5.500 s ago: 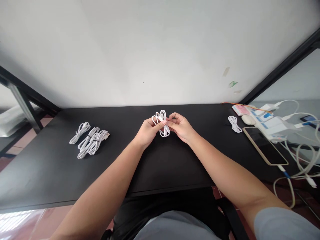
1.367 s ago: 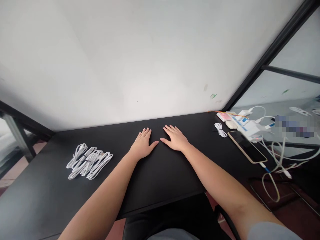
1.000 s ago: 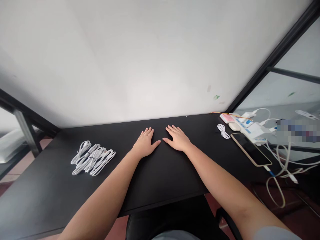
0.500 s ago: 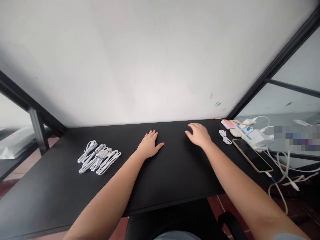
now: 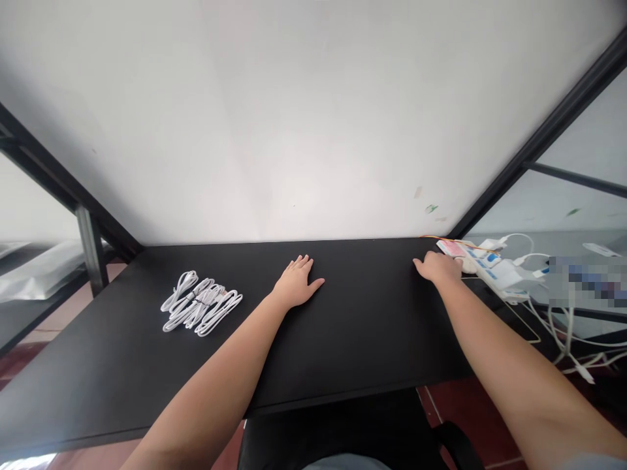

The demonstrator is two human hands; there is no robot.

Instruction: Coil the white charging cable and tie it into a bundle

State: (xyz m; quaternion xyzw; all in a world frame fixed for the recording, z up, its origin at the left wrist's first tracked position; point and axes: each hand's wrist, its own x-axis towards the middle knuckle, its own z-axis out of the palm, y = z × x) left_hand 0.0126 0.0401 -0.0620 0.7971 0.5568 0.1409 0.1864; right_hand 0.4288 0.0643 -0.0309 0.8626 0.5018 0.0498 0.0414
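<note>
My left hand (image 5: pixel 294 282) lies palm down on the black table (image 5: pixel 362 326), its fingers stretched and the thumb spread, holding nothing. To its left is a group of white bundled cables (image 5: pixel 200 303), untouched. My right hand (image 5: pixel 439 266) is at the right side of the table, over the spot where a small coiled white cable lay. Its thumb points left and its other fingers bend down, mostly out of sight. The small cable is hidden, so whether the hand grips it does not show. A power strip (image 5: pixel 490 267) is just beyond this hand.
Several white chargers (image 5: pixel 507 274) and cords fill the power strip at the right. A phone's edge (image 5: pixel 533 341) peeks out behind my right forearm. A white wall (image 5: pixel 294 130) rises behind the table, with black metal frames (image 5: pixel 514 163) at both sides. A black chair (image 5: pixel 323 431) is below me.
My right hand has moved right, from bare table to over the small coiled cable, hiding it and most of the phone. My left hand stays flat. The view has shifted slightly.
</note>
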